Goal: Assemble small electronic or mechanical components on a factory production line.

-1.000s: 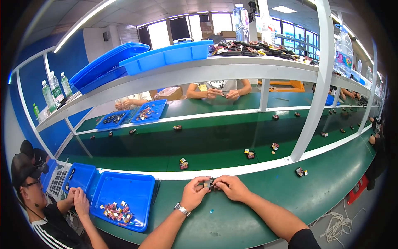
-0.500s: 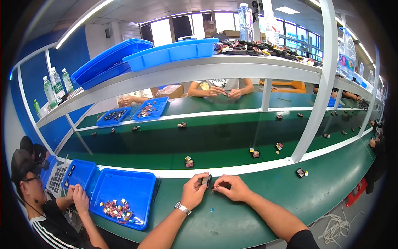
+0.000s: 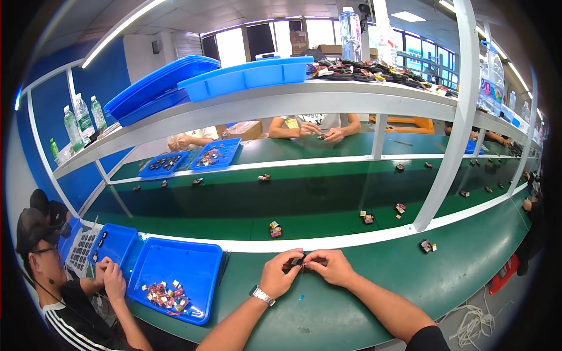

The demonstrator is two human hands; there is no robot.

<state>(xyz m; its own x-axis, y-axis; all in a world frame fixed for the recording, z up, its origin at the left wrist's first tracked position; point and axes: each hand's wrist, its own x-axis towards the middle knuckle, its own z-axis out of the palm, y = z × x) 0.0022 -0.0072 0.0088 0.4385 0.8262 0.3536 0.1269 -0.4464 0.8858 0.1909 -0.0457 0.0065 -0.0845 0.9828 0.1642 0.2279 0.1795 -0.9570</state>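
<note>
- Black part (image 3: 297,261): right hand (image 3: 331,268), apart earlier, now meets it.
- Pinched in left hand (image 3: 281,275), between thumb and fingers; right fingertips' grip, I cannot tell.

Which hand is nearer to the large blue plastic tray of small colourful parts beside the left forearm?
Left. The left hand is right of the tray; the right hand, farther right.

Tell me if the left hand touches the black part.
Touching: the head view shows the left hand holding the black part between thumb and fingers.
</note>
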